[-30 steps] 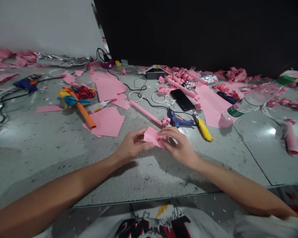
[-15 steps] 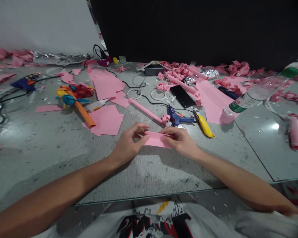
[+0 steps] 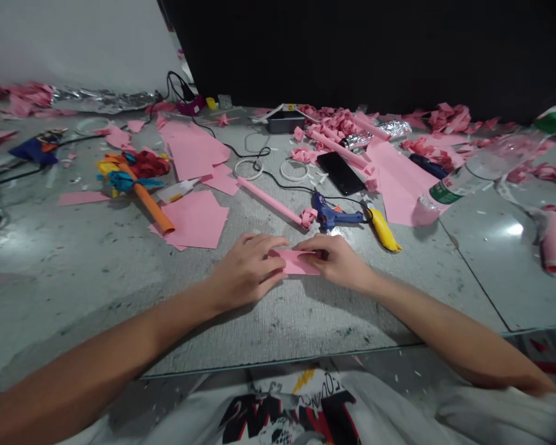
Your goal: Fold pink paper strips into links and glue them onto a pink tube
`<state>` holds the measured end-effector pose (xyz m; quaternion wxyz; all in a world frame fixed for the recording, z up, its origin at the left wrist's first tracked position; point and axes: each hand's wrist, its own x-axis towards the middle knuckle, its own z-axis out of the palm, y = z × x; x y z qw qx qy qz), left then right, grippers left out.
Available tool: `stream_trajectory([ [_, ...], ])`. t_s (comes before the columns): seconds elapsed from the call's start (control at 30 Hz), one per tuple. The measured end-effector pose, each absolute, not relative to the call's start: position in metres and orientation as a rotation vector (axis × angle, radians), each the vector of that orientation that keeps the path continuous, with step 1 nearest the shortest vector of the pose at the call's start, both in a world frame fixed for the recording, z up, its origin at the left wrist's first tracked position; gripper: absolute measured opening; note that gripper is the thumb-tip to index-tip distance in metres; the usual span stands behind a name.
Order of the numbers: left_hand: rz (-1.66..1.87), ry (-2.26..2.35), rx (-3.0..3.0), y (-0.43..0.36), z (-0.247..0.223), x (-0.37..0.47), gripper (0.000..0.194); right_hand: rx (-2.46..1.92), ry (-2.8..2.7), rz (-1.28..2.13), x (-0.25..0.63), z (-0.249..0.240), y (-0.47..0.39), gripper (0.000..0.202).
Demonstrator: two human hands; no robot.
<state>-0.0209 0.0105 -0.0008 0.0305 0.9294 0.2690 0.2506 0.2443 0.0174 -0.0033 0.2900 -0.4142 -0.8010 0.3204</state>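
Note:
A small piece of pink paper [image 3: 296,262] is held just above the grey table, between my two hands. My left hand [image 3: 248,271] lies over its left end, fingers bent onto it. At the right end, my right hand [image 3: 336,261] pinches the paper between thumb and fingers. Beyond the paper lie a rolled pink paper stick [image 3: 273,205] with a crumpled pink tip and a blue glue gun [image 3: 336,216]. A yellow ridged object [image 3: 383,230] sits to the right of the glue gun.
Pink sheets [image 3: 199,219] and an orange tube with coloured paper flowers [image 3: 151,207] lie to the left. A black phone [image 3: 340,173], white rings [image 3: 294,170] and a tilted plastic bottle [image 3: 463,179] are farther back. A black cable [image 3: 282,185] crosses the table [image 3: 259,334].
My left hand has shifted its fingers farther over the paper's left end, covering more of it. My right hand keeps its pinch. The camera view has shifted slightly.

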Motion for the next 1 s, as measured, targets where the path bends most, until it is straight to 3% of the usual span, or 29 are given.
stream_trajectory([
  [0.13, 0.725, 0.808, 2.857, 0.014, -0.003, -0.022, 0.014, -1.109, -2.153, 0.819, 0.245, -0.003, 0.018, 0.022],
  [0.33, 0.717, 0.890, 2.819, 0.015, -0.006, -0.021, 0.015, -0.900, -2.248, 0.442, 0.250, 0.017, 0.013, 0.011],
  [0.6, 0.702, 0.983, 2.673, 0.017, -0.012, -0.020, 0.016, -0.890, -2.608, 0.283, 0.251, 0.011, 0.012, 0.015],
  [0.77, 0.744, 0.991, 2.643, 0.019, -0.016, -0.020, 0.017, -0.911, -2.634, 0.327, 0.249, 0.007, 0.014, 0.025],
  [1.0, 0.680, 1.049, 2.662, 0.018, -0.015, -0.020, 0.022, -0.960, -2.598, 0.354, 0.246, 0.004, 0.012, 0.017],
])
